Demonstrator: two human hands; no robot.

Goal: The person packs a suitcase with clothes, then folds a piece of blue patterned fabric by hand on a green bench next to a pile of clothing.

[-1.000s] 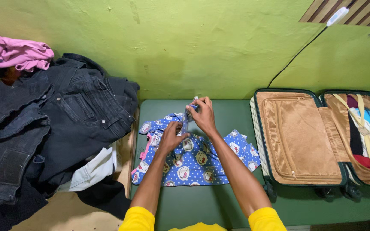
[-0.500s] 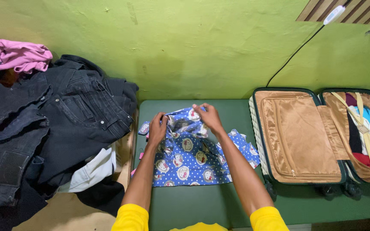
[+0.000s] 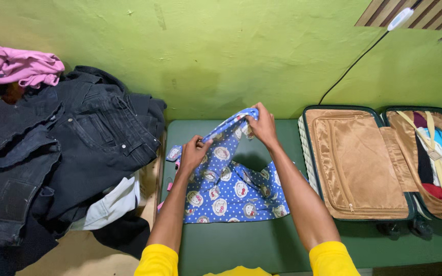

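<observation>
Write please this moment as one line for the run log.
left hand: grips blue cartoon-print garment | right hand: lifts its top edge | surface: green table | right: open suitcase

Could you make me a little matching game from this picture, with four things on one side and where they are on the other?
Things:
1. blue patterned garment
2. pink cloth
3. dark jeans
4. open suitcase

Places:
A. far right of the green table
B. piled left of the table
C. top left corner, above the pile
D. held up between the left hand and right hand

Pairs: 1-D, 2-C, 3-B, 4-A
</observation>
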